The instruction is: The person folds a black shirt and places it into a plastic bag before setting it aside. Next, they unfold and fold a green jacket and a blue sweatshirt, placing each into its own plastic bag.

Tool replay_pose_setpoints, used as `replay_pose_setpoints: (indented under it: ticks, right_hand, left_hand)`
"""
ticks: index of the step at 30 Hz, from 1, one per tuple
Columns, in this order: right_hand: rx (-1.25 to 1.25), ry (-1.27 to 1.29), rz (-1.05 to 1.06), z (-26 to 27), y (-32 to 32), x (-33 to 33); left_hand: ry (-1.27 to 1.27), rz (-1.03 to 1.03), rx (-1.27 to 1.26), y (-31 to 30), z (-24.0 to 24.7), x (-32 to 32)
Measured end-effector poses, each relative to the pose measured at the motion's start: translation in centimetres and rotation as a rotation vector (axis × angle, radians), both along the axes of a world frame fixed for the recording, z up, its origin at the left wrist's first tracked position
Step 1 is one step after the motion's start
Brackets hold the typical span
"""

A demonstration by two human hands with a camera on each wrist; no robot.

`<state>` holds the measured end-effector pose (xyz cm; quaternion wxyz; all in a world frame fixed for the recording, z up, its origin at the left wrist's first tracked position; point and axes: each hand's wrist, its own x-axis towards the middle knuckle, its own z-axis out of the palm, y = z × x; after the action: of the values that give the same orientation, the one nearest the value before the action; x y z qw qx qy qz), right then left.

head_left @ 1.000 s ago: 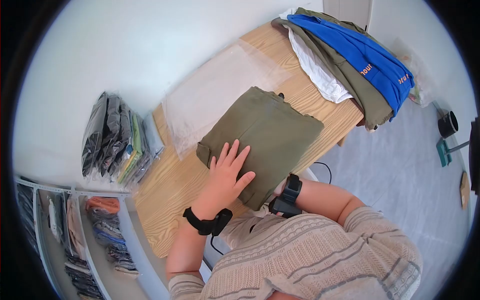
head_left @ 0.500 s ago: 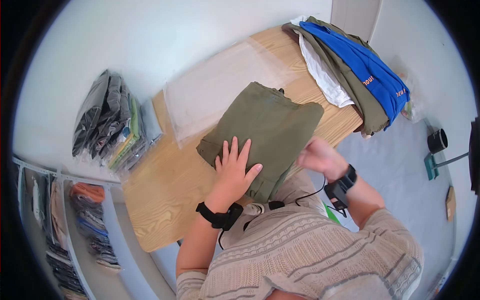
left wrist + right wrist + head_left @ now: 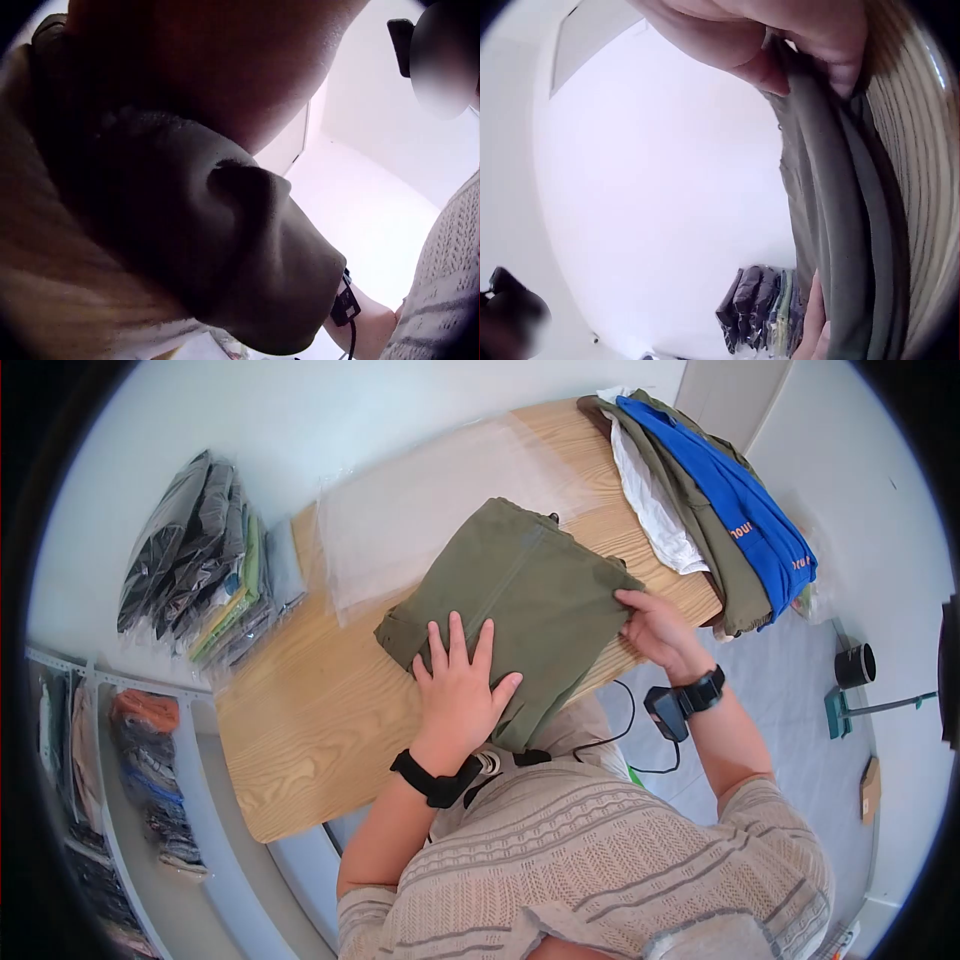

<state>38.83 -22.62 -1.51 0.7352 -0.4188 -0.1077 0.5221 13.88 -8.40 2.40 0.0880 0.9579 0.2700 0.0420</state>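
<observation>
Overhead, a light wooden table (image 3: 300, 730) with a streaked grain stands against a plain white wall, and a pale grey floor (image 3: 800, 690) lies beyond its right end. One folded olive-green cloth garment (image 3: 520, 590), thick and roughly square, lies at the table's near edge, with its near corner hanging just over that edge. One clear, glossy plastic bag (image 3: 400, 520) lies flat under its far side and reaches toward the wall.

The left hand (image 3: 458, 680) rests flat on the near-left part of the garment with its fingers spread. The right hand (image 3: 655, 630) pinches the garment's right edge; the right wrist view shows thumb and fingers closed on the stacked folds.

At the table's far right corner is a loose heap of at least three garments: a blue one with orange lettering (image 3: 730, 490), an olive one (image 3: 700, 530) and a white one (image 3: 650, 510). Past the table's left end a stack of bagged clothes (image 3: 200, 570) leans on the wall, above a white shelf unit (image 3: 130, 780) that holds more folded clothes.
</observation>
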Motion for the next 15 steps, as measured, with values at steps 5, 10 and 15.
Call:
replay_pose_setpoints:
  ticks: [5, 10, 15]
  right_hand:
    - [-0.233, -1.421, -0.396, 4.5, -1.3, -3.8]
    - [-0.166, -2.161, 0.176, 4.7, -0.3, -6.4]
    - [-0.147, -2.141, 0.27, 3.0, -0.8, -7.7]
  left_hand:
    - [-0.003, -0.039, 0.04, 0.4, -0.4, 0.0]
    - [-0.006, -0.061, 0.025, 0.7, -0.4, -0.2]
    - [-0.032, -0.116, -0.006, 1.0, -0.5, -2.2]
